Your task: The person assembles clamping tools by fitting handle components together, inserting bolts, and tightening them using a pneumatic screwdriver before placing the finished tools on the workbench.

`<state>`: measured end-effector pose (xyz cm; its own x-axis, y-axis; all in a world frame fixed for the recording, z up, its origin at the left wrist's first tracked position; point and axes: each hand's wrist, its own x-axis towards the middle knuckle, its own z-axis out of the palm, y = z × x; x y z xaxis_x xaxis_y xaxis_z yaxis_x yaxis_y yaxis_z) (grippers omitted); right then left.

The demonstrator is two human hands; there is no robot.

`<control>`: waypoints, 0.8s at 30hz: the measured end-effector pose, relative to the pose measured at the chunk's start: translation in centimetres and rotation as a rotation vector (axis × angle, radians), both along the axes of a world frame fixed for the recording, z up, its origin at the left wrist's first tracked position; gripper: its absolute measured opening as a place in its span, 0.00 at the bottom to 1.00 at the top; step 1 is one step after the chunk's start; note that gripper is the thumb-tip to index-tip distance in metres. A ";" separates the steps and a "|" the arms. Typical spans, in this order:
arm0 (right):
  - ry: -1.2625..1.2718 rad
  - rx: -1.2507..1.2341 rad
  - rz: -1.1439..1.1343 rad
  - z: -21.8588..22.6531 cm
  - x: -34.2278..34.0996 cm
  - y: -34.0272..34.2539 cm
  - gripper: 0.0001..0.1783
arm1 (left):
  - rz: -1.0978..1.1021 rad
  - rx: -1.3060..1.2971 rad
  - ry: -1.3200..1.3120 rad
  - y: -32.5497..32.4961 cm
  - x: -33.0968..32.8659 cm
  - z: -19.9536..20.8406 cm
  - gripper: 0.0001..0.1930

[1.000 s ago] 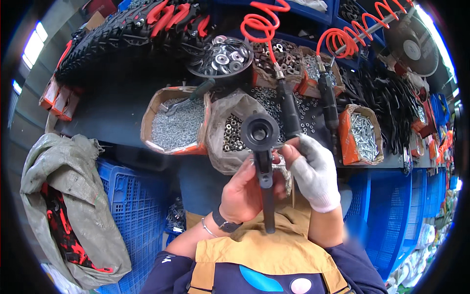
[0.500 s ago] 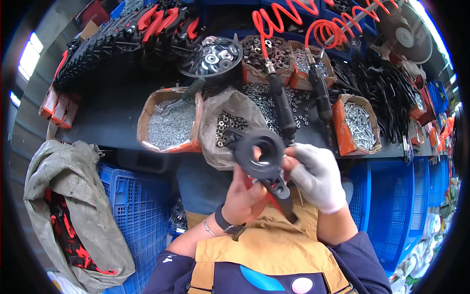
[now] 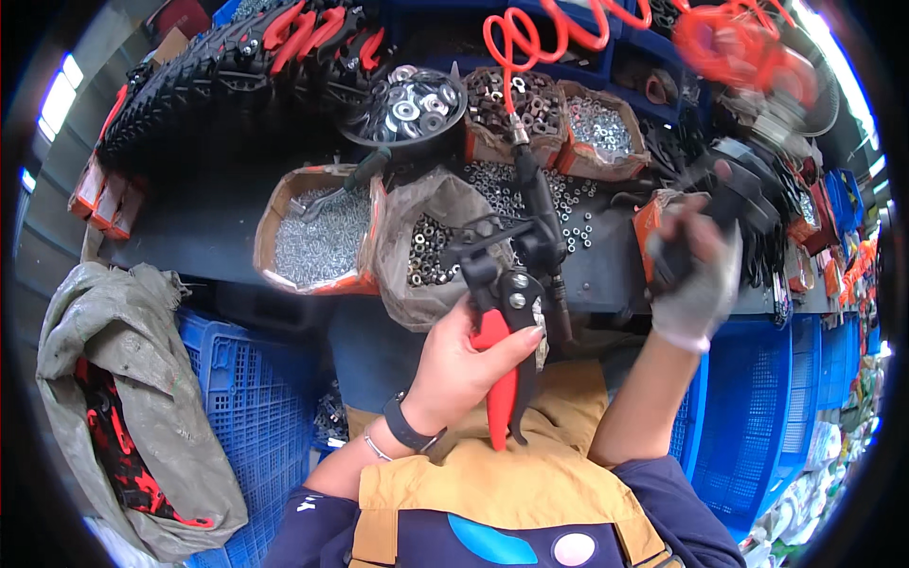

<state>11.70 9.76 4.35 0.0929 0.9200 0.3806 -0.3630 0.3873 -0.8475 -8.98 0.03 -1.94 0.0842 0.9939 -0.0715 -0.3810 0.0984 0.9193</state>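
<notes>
Upright in front of me, my left hand (image 3: pixel 464 364) is closed round a black hand tool with a red handle (image 3: pixel 494 331). Its black head has a ring-like part and two silver bolt heads (image 3: pixel 518 291), and a black lever runs beside the red grip. Farther right, my right hand (image 3: pixel 705 275), in a white glove with bare fingertips, grips a black air screwdriver (image 3: pixel 729 194). That hand and driver are smeared by motion. A second black air screwdriver (image 3: pixel 537 185) hangs behind the hand tool, which hides part of it.
Boxes of small screws (image 3: pixel 322 237), a bag of nuts (image 3: pixel 402 275) and a bowl of washers (image 3: pixel 412 109) stand on the dark bench (image 3: pixel 208 222). Loose nuts (image 3: pixel 578 208) lie behind. Red coiled hoses (image 3: pixel 559 33) hang above. Blue crates (image 3: pixel 260 407) flank me.
My right hand has left the hand tool, moved right and taken hold of the right-hand air screwdriver; its hose swung along. My left hand has turned the tool, bringing its bolts and red handle into view.
</notes>
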 end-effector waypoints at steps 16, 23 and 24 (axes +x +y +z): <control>-0.193 0.666 0.208 3.5 -3.0 -6.6 0.29 | 0.059 0.256 0.346 -0.1 3.2 0.1 0.19; -0.159 0.686 0.066 2.8 -3.9 -6.4 0.31 | 0.009 0.193 0.261 0.1 3.2 0.6 0.18; -0.132 0.643 0.158 2.9 -3.6 -6.4 0.31 | 0.028 0.214 0.295 0.5 2.9 0.4 0.18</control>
